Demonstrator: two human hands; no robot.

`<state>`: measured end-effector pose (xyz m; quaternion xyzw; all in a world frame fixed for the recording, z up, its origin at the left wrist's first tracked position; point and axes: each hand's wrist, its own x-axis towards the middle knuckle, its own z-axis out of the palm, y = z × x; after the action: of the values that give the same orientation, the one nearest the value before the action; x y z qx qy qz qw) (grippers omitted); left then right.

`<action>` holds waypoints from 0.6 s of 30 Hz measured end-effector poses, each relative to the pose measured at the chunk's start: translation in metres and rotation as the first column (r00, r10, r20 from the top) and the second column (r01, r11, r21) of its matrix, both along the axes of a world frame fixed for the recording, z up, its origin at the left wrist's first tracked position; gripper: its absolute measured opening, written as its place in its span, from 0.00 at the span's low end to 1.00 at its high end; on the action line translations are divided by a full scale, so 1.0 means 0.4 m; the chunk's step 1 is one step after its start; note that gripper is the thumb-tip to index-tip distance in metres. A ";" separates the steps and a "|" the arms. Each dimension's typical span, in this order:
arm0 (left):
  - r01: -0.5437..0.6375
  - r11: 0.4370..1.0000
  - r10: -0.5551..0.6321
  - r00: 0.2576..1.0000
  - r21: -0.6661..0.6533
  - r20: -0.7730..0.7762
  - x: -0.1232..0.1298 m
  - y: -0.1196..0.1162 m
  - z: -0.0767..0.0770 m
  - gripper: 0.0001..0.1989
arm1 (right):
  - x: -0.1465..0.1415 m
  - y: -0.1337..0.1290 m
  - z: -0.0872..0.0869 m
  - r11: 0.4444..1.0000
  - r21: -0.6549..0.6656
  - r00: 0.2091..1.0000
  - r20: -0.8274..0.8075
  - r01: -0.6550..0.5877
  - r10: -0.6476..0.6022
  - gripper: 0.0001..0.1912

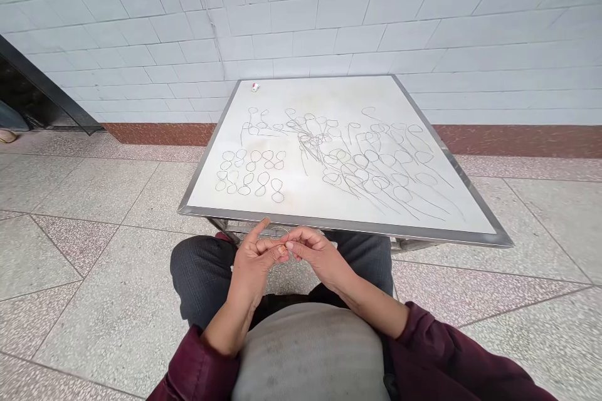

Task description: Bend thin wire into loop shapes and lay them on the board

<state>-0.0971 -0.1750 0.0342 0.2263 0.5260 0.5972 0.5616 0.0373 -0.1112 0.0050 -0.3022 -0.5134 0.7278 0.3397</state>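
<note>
Just in front of the table's near edge, my left hand (pixel 258 257) and my right hand (pixel 316 254) meet above my lap. Both pinch a thin wire (pixel 282 227), part of which arcs up as a loop above the fingertips; the rest is hidden by the fingers. The left index finger sticks out toward the table. On the white tabletop (pixel 291 203), several wire figure-eights (pixel 261 184) lie in rows at the left. Wires with a looped end and a long tail (pixel 376 183) spread over the right, and a tangled bunch of wires (pixel 313 136) lies mid-table.
A grey metal rim (pixel 348 224) frames the table. At its far left corner sits a small white and red object (pixel 255 87). Behind stands a white tiled wall (pixel 301 19); a dark opening (pixel 37 88) is at the left. My knees are under the near edge.
</note>
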 end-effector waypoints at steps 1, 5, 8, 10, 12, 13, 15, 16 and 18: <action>0.007 1.000 -0.007 1.000 -0.003 0.027 -0.001 0.000 0.001 0.41 | 0.001 0.001 0.002 1.000 -0.009 1.000 -0.005 0.001 -0.001 0.09; 0.030 1.000 -0.030 0.994 -0.006 0.101 -0.002 -0.002 0.007 0.40 | 0.005 0.004 0.010 1.000 -0.029 1.000 -0.013 0.001 -0.002 0.09; 0.037 0.999 -0.032 0.990 -0.034 0.138 -0.004 -0.004 0.008 0.36 | 0.007 0.003 0.016 1.000 -0.022 1.000 -0.023 -0.019 0.019 0.10; 0.041 0.997 -0.031 0.989 -0.071 0.145 -0.007 -0.003 0.006 0.34 | 0.008 0.003 0.019 0.999 -0.012 0.999 -0.016 -0.032 0.032 0.10; 0.042 0.994 -0.028 0.989 -0.102 0.142 -0.010 -0.003 0.002 0.33 | 0.010 0.004 0.019 0.999 0.000 0.999 0.007 -0.046 0.046 0.10; 0.045 0.993 -0.029 0.990 -0.109 0.141 -0.012 -0.003 0.001 0.33 | 0.012 0.005 0.019 0.998 0.006 0.998 0.024 -0.057 0.057 0.10; 0.057 0.992 -0.041 0.989 -0.109 0.141 -0.015 -0.004 -0.002 0.33 | 0.016 0.009 0.019 0.995 0.018 0.994 0.058 -0.094 0.093 0.11; 0.066 0.992 -0.050 0.988 -0.107 0.143 -0.017 -0.005 -0.003 0.33 | 0.018 0.011 0.020 0.993 0.022 0.991 0.073 -0.118 0.116 0.11; 0.083 0.991 -0.067 0.987 -0.106 0.144 -0.019 -0.006 -0.005 0.32 | 0.021 0.016 0.023 0.987 0.027 0.983 0.096 -0.161 0.158 0.11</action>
<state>-0.1048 -0.1774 0.0323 0.1718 0.5092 0.5596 0.6310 0.0458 -0.1050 0.0143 -0.2878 -0.5639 0.7286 0.2613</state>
